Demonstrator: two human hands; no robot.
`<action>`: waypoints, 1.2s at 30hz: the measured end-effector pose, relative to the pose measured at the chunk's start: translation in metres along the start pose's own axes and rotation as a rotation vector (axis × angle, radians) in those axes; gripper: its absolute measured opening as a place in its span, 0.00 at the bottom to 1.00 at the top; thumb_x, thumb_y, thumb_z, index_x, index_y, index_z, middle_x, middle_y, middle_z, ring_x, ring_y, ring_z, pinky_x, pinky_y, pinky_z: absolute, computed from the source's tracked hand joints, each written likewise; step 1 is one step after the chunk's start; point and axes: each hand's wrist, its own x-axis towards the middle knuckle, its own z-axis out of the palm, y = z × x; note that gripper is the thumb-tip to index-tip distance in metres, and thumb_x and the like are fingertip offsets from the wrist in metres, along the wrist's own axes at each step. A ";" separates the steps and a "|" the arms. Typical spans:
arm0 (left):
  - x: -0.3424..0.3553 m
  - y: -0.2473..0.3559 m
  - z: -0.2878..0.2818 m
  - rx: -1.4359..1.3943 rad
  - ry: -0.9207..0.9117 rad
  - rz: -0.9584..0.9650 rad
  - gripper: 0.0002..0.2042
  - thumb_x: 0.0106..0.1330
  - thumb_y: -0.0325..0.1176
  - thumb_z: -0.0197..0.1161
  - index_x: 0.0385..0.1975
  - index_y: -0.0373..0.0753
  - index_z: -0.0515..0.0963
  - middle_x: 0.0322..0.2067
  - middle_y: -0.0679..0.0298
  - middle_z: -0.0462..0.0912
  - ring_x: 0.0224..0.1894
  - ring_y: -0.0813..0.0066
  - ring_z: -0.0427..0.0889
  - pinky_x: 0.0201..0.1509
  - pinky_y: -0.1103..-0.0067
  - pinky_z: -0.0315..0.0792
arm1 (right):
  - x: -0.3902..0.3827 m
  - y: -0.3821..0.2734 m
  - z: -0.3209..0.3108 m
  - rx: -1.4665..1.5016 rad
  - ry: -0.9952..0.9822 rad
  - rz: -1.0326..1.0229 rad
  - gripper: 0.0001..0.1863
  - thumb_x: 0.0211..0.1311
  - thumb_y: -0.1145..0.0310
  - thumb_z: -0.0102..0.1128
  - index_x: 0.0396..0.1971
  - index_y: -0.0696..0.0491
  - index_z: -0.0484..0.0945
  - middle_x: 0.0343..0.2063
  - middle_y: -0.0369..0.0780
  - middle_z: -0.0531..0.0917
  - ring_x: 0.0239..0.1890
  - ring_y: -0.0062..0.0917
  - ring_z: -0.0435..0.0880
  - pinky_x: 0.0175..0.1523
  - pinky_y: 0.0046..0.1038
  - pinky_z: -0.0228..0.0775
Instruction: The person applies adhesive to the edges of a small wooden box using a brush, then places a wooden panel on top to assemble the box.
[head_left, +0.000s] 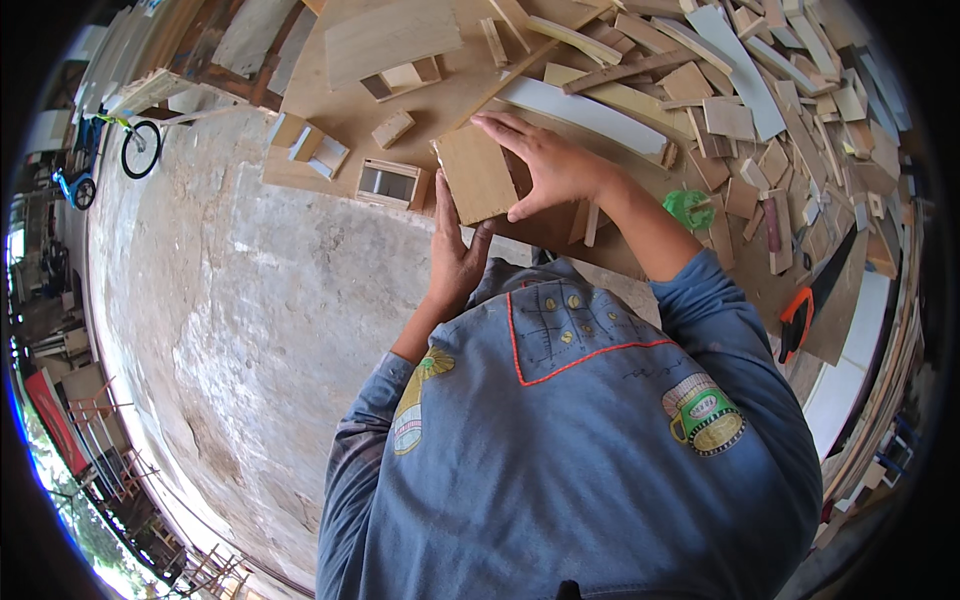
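A squarish light-brown wooden piece (477,178), perhaps a small box or panel, is held between my two hands at the near edge of the plywood worktop (345,112). My left hand (458,260) presses its left and lower edge, with fingers pointing up along the side. My right hand (562,165) grips the right side, thumb at the lower corner and fingers at the upper one. What lies under the piece is hidden. Just left of it sits a small open wooden box frame (391,185). Beyond that are a small wooden block (393,129) and some joined wooden pieces (308,145).
Wood offcuts (730,118) heap over the right side of the worktop. A saw with an orange handle (797,324) lies at the near right, a green plastic bag (689,209) beside my right forearm. Concrete floor (230,300) spreads left; a bicycle wheel (141,150) shows at far left.
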 end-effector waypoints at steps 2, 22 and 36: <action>0.000 0.004 -0.003 -0.012 -0.016 -0.003 0.42 0.67 0.30 0.59 0.73 0.33 0.36 0.73 0.45 0.45 0.74 0.52 0.53 0.73 0.68 0.55 | -0.001 0.000 -0.001 0.018 -0.010 0.011 0.66 0.28 0.62 0.81 0.72 0.52 0.50 0.69 0.48 0.60 0.70 0.40 0.61 0.73 0.35 0.55; 0.008 -0.005 0.000 -0.388 0.109 -0.123 0.35 0.72 0.32 0.53 0.73 0.29 0.42 0.74 0.49 0.47 0.74 0.64 0.52 0.73 0.73 0.52 | -0.002 0.006 0.000 -0.047 0.013 -0.021 0.65 0.31 0.58 0.81 0.73 0.53 0.49 0.69 0.49 0.60 0.71 0.41 0.58 0.75 0.36 0.51; 0.030 -0.010 -0.005 -0.477 0.124 -0.264 0.37 0.65 0.34 0.66 0.68 0.22 0.53 0.61 0.51 0.71 0.59 0.71 0.73 0.60 0.78 0.69 | -0.025 0.006 0.024 0.804 0.186 0.434 0.34 0.58 0.80 0.59 0.66 0.61 0.63 0.46 0.38 0.81 0.47 0.22 0.79 0.58 0.26 0.72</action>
